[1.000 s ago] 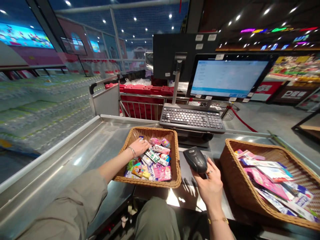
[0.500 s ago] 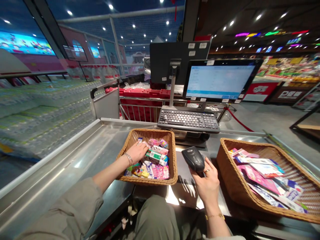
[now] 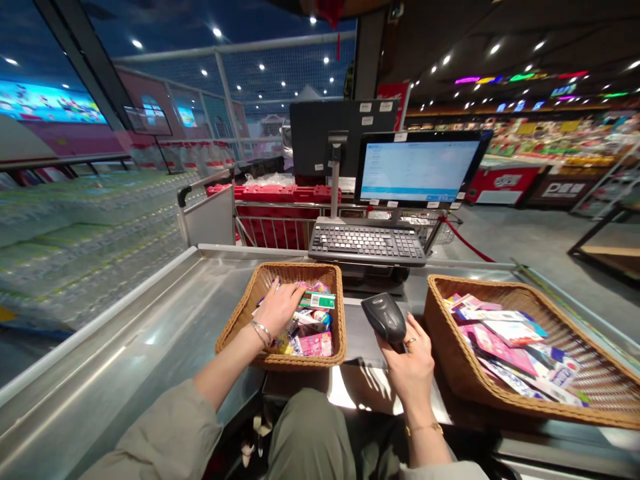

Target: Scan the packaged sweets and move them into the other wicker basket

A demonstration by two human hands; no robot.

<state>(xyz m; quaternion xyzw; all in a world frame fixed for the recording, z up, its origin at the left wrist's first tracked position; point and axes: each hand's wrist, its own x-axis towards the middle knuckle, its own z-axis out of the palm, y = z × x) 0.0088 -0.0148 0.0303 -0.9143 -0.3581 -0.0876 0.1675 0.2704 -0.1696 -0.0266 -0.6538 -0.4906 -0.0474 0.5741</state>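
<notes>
In my right hand (image 3: 413, 357) is a black barcode scanner (image 3: 384, 317), its head tilted up and left above the metal counter. My left hand (image 3: 283, 307) reaches into the smaller wicker basket (image 3: 341, 320), closed on the left end of a green and white candy box (image 3: 320, 300) with a barcode label. Colourful small packs fill the basket beneath it, among them a pink packet (image 3: 316, 345). My palm and wrist hide part of these sweets.
A larger wicker basket (image 3: 433, 320) with several flat packs stands on the right. Behind the counter (image 3: 150, 347) are a keyboard (image 3: 367, 241) and a lit monitor (image 3: 417, 170). A trolley (image 3: 275, 227) with red crates stands beyond.
My left hand has come right and lower in the basket and now grips the green box, which has risen over the packs around it. The scanner stays almost in place.
</notes>
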